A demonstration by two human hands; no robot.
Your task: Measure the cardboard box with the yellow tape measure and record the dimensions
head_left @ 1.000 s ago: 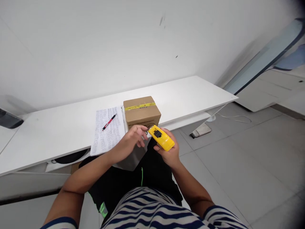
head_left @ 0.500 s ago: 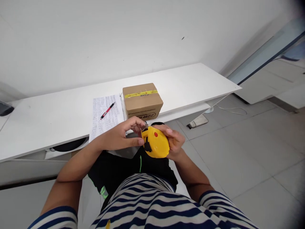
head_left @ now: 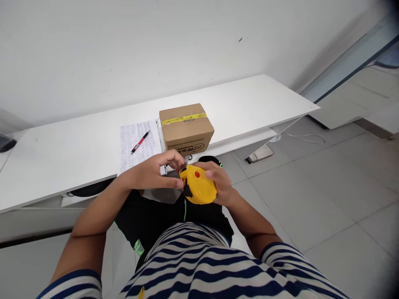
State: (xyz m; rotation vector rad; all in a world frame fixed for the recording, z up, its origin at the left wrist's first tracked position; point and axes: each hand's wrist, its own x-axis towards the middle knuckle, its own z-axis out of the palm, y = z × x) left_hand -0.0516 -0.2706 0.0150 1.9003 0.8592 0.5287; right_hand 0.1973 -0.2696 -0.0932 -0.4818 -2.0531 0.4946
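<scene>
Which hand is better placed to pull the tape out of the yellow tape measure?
Probably the left hand: its fingertips touch the front of the tape measure, while the right hand cups its body.

On my feed, a short-sleeved shirt (head_left: 199, 270) in navy and white stripes fills the lower middle of the frame, with a small yellow mark (head_left: 141, 292) at the bottom edge. Above it are black bottoms (head_left: 149, 224) with a thin green line (head_left: 184, 207) and a green-grey patch (head_left: 138, 247). Below the striped sleeves (head_left: 77, 286), both arms are bare down to the left grip (head_left: 152, 174) and right grip (head_left: 222, 187).
</scene>
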